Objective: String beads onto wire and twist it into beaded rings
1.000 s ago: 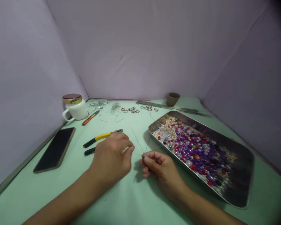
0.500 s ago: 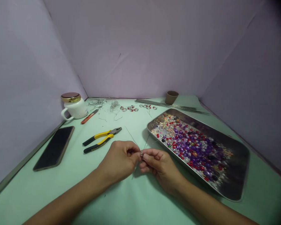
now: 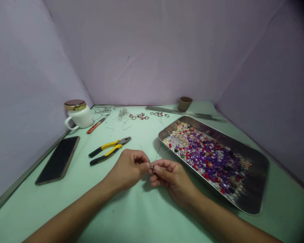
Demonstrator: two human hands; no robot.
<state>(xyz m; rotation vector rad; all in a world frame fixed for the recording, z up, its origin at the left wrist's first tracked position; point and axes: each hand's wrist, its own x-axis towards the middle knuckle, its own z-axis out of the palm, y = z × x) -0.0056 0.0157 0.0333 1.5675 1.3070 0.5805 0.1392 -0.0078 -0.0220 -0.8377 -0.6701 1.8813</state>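
My left hand and my right hand meet fingertip to fingertip low over the green table. Both are closed in a pinch on a thin wire with a small bead at the point where they touch. The wire's loose ends stick up and away behind the fingers. A metal tray full of purple, red and pale beads lies just right of my right hand. Yellow-handled pliers lie on the table a little beyond my left hand.
A dark phone lies at the left. A white lidded mug and orange snips sit at the back left. Finished bead rings, wire scraps, long wires and a small brown cup line the back. Purple walls enclose the table.
My left hand came away from the pliers and moved right to meet my right hand; it now pinches the wire. The pliers lie uncovered.
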